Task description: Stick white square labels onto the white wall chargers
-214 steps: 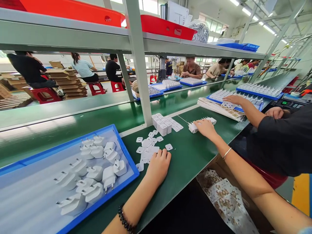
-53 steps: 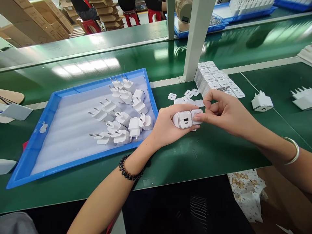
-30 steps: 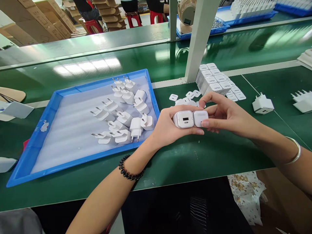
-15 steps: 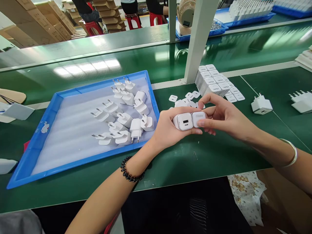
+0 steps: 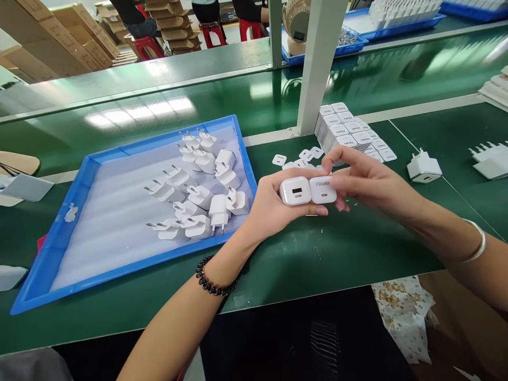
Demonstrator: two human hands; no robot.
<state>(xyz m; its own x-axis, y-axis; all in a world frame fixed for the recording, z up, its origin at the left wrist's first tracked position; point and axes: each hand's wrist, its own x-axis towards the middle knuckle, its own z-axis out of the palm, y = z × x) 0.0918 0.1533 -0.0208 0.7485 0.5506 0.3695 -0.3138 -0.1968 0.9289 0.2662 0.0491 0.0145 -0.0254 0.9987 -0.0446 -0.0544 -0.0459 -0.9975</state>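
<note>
Two white USB chargers sit side by side in my left hand point(image 5: 278, 203), faces towards me. The left charger point(image 5: 295, 191) shows a dark wide port above a small slot. The right charger point(image 5: 322, 190) has grey lettering and one small slot on its face. My right hand point(image 5: 359, 182) has its thumb at that face's right edge, with fingers curled beside and behind it. Just behind my hands lie loose white face plates point(image 5: 306, 155), partly hidden. A block of stacked, lettered plates point(image 5: 346, 128) stands beyond them.
Left of my hands, a blue tray point(image 5: 89, 182) holds several white pronged chargers point(image 5: 198, 196). A single charger point(image 5: 424, 165) and a row of pronged ones point(image 5: 492, 160) are at right. A white post point(image 5: 317, 69) rises behind. People sit on red stools point(image 5: 212, 34) across the bench.
The right charger's face has turned into clearer view, showing its lettering and slot. My right thumb has shifted from across the face to its right edge. The head view has shifted slightly.
</note>
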